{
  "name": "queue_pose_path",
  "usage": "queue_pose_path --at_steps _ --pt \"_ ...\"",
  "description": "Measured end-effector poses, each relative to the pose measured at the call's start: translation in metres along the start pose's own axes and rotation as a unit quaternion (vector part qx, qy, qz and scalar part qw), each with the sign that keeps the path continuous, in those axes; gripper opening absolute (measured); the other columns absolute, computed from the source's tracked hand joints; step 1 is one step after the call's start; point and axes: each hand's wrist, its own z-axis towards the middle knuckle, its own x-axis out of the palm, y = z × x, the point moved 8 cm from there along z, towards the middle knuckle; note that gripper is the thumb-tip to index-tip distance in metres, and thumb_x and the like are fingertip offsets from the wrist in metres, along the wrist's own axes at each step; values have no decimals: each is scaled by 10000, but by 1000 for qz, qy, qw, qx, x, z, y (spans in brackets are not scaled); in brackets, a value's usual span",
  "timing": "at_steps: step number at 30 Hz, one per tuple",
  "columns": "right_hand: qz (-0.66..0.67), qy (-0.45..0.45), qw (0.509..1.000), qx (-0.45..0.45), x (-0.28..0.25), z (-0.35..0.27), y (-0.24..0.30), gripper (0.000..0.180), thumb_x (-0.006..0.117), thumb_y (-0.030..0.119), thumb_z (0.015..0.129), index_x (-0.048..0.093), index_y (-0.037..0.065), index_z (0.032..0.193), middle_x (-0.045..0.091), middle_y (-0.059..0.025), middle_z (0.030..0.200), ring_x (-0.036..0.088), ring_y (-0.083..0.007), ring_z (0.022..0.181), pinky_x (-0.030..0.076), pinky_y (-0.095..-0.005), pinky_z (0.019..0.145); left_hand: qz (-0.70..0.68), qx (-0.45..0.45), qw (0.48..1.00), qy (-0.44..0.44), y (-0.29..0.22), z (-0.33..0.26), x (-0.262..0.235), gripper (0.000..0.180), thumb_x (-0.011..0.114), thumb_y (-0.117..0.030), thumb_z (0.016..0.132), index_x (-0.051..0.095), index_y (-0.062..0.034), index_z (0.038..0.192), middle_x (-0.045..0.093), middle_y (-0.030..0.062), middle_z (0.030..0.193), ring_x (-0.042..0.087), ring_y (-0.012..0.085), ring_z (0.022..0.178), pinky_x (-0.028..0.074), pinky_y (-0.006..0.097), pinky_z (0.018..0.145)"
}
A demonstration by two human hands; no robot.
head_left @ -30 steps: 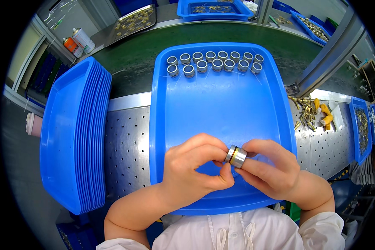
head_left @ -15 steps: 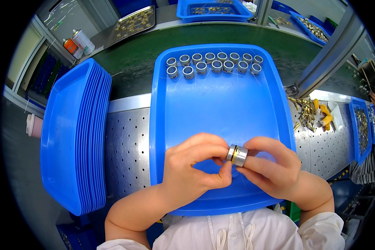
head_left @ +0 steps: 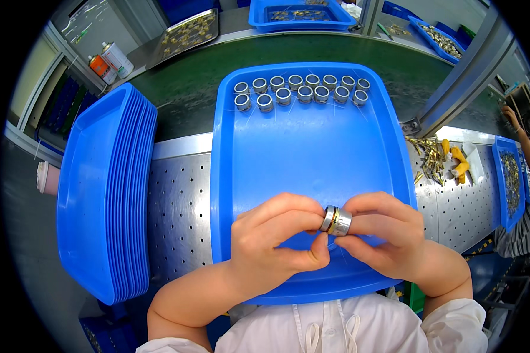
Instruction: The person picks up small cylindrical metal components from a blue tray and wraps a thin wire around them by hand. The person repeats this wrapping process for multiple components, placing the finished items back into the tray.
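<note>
My left hand (head_left: pixel 274 241) and my right hand (head_left: pixel 383 235) meet over the near part of a blue tray (head_left: pixel 312 153). Between their fingertips they pinch a small silver metal ring fitting with a brass band (head_left: pixel 335 220), each hand on one side of it. Several similar silver ring fittings (head_left: pixel 300 91) stand in two rows at the tray's far edge.
A stack of blue trays (head_left: pixel 106 194) leans at my left on the perforated metal table (head_left: pixel 179 217). Brass parts and yellow pieces (head_left: pixel 439 159) lie at the right, beside another blue bin (head_left: pixel 512 182). Spray cans (head_left: pixel 109 59) stand far left. Another person's arm (head_left: pixel 524 141) shows at the right edge.
Both hands have stayed in place holding the fitting; the fingers have shifted slightly around it.
</note>
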Motion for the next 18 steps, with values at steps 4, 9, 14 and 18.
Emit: queue_pose_path --at_steps 4,9,14,18 --pt "-44 -10 999 -29 0 0 6 243 767 31 657 650 21 870 594 -104 903 606 -174 647 497 -257 530 -41 -32 999 -9 8 -1 2 219 706 41 604 639 -34 799 634 61 817 616 122 609 510 224 533" --pt "-88 -7 993 -79 3 0 13 244 749 12 662 641 -1 881 587 -125 891 604 -203 651 494 -264 524 -16 -26 1000 3 8 -1 3 216 705 40 595 633 -35 785 634 60 812 619 120 603 508 219 524" --pt "-119 2 988 -97 5 -1 17 253 751 18 662 643 -3 889 588 -124 897 605 -203 654 499 -265 530 6 -16 1000 8 4 -1 2 207 701 26 583 626 -42 763 632 50 792 622 126 585 498 222 505" --pt "-39 -6 999 -22 2 -1 7 249 765 26 655 651 15 876 598 -117 924 612 -192 665 513 -268 548 19 2 1000 1 0 0 0 207 699 21 584 628 -48 765 632 46 784 620 131 588 493 226 499"
